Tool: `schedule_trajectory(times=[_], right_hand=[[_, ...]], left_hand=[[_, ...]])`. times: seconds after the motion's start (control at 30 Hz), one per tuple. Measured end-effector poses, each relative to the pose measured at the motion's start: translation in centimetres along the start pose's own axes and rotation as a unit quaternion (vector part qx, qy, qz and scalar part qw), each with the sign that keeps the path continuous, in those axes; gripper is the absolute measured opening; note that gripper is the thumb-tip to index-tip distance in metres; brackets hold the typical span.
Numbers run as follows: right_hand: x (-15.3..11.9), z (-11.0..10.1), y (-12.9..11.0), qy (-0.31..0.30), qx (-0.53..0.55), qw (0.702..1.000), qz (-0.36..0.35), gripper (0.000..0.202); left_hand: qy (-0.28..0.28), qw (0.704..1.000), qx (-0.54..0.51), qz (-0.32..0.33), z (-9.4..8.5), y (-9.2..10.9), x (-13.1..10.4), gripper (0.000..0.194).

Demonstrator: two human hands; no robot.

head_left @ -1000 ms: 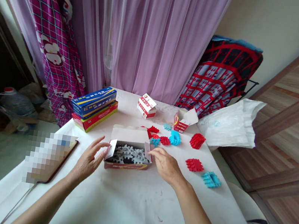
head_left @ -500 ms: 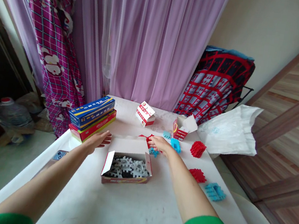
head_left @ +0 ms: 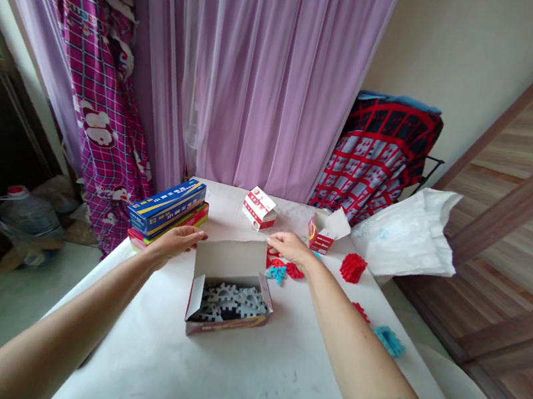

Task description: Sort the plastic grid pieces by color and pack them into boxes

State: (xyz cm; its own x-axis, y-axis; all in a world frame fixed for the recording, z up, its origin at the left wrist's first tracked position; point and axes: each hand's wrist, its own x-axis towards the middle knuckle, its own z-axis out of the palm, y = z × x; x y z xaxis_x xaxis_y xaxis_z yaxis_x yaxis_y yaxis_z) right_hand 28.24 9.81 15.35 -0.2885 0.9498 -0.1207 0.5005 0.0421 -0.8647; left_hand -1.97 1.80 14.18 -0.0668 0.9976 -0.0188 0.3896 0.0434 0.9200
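Note:
A cardboard box (head_left: pixel 225 330) stands in the middle of the table, its top open and side flaps spread. Grey interlocking toy pieces (head_left: pixel 235 299) fill it, with something black among them. The box lid (head_left: pixel 230 260) is tilted up at the back. At its left corner, my left hand (head_left: pixel 177 241) has thumb and fingers closed on the edge. My right hand (head_left: pixel 290 248) pinches the opposite corner. Just beyond and below the right hand lie red toy pieces (head_left: pixel 294 271) and a blue toy piece (head_left: pixel 275 274), partly hidden by the hand.
A blue box (head_left: pixel 167 207) lies on a red and yellow box (head_left: pixel 199 214) at the left. Two small red-and-white boxes (head_left: pixel 259 209) (head_left: pixel 323 230) stand at the back. Along the right are a red stack (head_left: pixel 352 267), a blue block (head_left: pixel 388 341) and a white bag (head_left: pixel 410 236).
Both hands have closed in on the lid's corners and hold it. The lid has swung up from leaning back to a steeper angle. The view has shifted slightly.

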Motion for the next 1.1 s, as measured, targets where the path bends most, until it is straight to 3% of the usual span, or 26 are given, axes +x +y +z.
schedule_trajectory(times=[0.13,0.2,0.33,0.47,0.6,0.8,0.93,1.1], right_hand=[[-0.8,0.0,-0.2,0.010,-0.040,0.998,-0.050,0.014],[-1.4,0.0,-0.6,0.042,-0.113,0.988,-0.093,0.013],[-3.1,-0.1,-1.8,0.112,-0.343,0.909,-0.207,0.019],[-5.2,-0.5,-2.2,0.120,-0.426,0.861,-0.252,0.020],[-7.4,-1.0,-1.5,0.114,-0.439,0.845,-0.282,0.020],[-10.6,-1.1,0.1,0.090,-0.403,0.848,-0.333,0.020],[-12.0,0.1,2.0,0.121,-0.370,0.846,-0.364,0.025],[-12.9,2.2,6.0,0.155,-0.346,0.833,-0.403,0.027]], left_hand=[[0.018,0.995,0.074,0.068,0.0,0.4,-0.6,0.068],[0.038,0.985,0.124,0.111,-0.2,0.7,-0.9,0.061],[0.078,0.948,0.232,0.202,-0.5,2.0,-2.2,0.039],[0.087,0.917,0.295,0.253,-0.3,3.0,-4.3,0.035],[0.095,0.887,0.337,0.301,0.2,3.0,-6.6,0.038],[0.123,0.833,0.389,0.373,1.5,1.5,-9.8,0.034],[0.135,0.814,0.408,0.391,2.4,0.3,-11.8,0.027],[0.112,0.796,0.408,0.433,3.2,-1.6,-13.2,0.019]])
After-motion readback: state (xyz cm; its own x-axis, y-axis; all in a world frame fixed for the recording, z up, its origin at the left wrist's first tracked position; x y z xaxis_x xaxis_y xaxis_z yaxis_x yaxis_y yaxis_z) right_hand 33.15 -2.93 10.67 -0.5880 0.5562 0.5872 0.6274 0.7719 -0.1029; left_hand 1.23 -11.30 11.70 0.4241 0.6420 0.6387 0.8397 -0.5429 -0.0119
